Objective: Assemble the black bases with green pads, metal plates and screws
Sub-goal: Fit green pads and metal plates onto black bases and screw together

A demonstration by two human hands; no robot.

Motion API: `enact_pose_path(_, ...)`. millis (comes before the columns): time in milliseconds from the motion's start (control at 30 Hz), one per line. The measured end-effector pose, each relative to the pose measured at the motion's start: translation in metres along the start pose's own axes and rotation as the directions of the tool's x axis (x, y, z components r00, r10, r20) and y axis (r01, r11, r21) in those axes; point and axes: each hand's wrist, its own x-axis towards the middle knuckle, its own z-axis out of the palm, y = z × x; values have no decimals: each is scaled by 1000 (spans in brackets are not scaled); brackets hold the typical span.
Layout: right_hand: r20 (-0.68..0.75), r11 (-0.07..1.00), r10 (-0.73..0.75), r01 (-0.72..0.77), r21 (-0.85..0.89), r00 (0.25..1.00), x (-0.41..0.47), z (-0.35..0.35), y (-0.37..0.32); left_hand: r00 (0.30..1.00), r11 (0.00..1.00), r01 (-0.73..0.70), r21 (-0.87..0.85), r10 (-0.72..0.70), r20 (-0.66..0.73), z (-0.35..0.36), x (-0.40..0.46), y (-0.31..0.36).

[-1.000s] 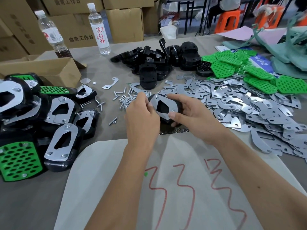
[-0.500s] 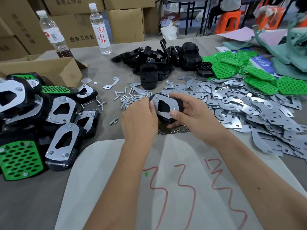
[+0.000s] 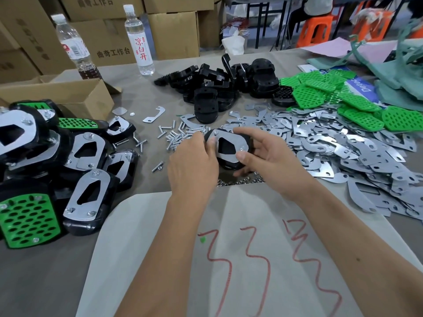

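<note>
A black base [image 3: 246,141] with a metal plate [image 3: 230,139] on top sits tilted at the table's middle, between both hands. My right hand [image 3: 267,156] grips its right side, thumb pressing the plate's near corner. My left hand [image 3: 193,161] holds the left edge, fingers at the plate's far corner. Loose screws [image 3: 176,136] lie just left of it. Spare black bases [image 3: 219,88] are heaped behind, green pads [image 3: 338,97] at the back right, metal plates [image 3: 343,152] spread on the right.
Assembled bases [image 3: 52,161] are stacked at the left beside an open cardboard box [image 3: 68,97]. Two water bottles [image 3: 138,42] stand at the back. Small nuts [image 3: 240,180] lie at the edge of a white sheet [image 3: 229,259] with red marks.
Both hands and the held base have shifted slightly away from me. My left hand's fingers have moved along the plate's left edge toward its far corner.
</note>
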Motion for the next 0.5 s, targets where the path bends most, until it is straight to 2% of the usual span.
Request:
enact_pose_path(200,1,1000,5,-5,-10,1000,-1,1,-2,998,997,-68,24,68,-7,1,2,1)
enact_pose_path(267,-16,1000,15,-16,-9,1000,0,0,-2,995,994,-104,-40,103,-16,2,0,3)
enact_pose_path(367,-36,1000,15,-15,18,999,0,-1,-2,998,987,-34,-154,24,-65,-1,-1,3)
enact_pose_path(500,-21,1000,10,-10,24,1000,-1,-1,-3,999,998,-26,60,28,-32,-2,1,0)
